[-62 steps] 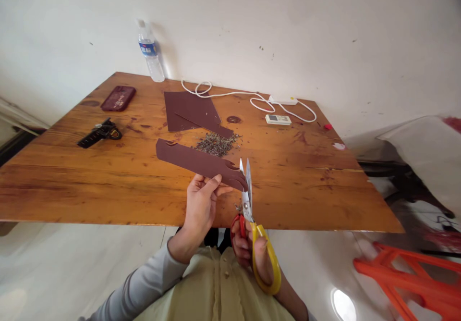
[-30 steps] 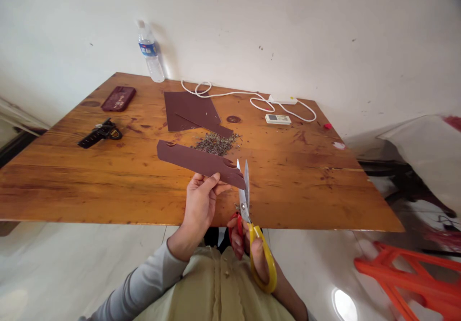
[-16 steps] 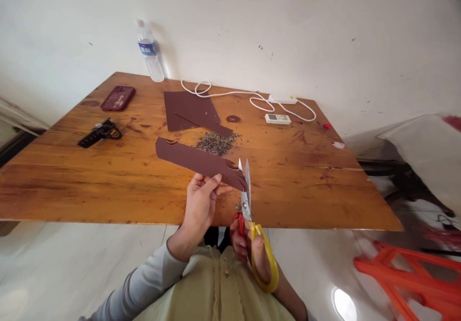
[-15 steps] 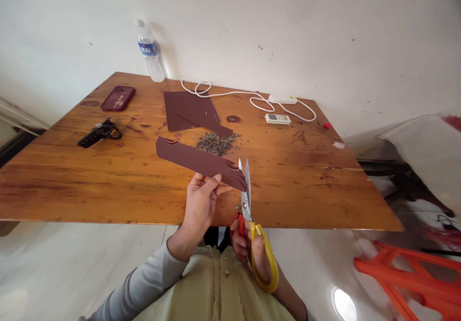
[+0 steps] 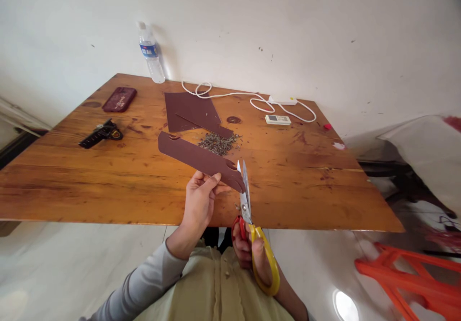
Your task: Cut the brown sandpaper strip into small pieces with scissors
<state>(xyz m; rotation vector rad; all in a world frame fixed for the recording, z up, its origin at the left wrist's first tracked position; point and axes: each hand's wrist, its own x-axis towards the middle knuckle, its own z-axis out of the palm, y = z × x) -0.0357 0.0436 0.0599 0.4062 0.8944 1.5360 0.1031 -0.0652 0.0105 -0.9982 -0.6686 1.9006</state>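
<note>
My left hand point(image 5: 199, 203) pinches a long dark-brown strip of sheet material point(image 5: 194, 156) near its right end and holds it above the table's front edge. The strip's right end has curved cuts. My right hand point(image 5: 252, 253) grips scissors point(image 5: 252, 225) with one red and one yellow handle. Their blades point upward and meet the strip's right end. Small cut scraps lie on my lap below the hands.
On the wooden table point(image 5: 108, 186) lie a larger brown sheet point(image 5: 190, 111), a pile of grey shreds point(image 5: 218, 142), a dark red phone point(image 5: 119, 99), a black tool point(image 5: 101, 133), a white cable point(image 5: 230, 93), a small remote point(image 5: 277, 119) and a water bottle point(image 5: 151, 54). Orange plastic furniture point(image 5: 410, 277) stands right.
The scissor blades have opened and closed slightly at the strip's right end. The strip's far end has tilted a little upward. Both hands stay in nearly the same place.
</note>
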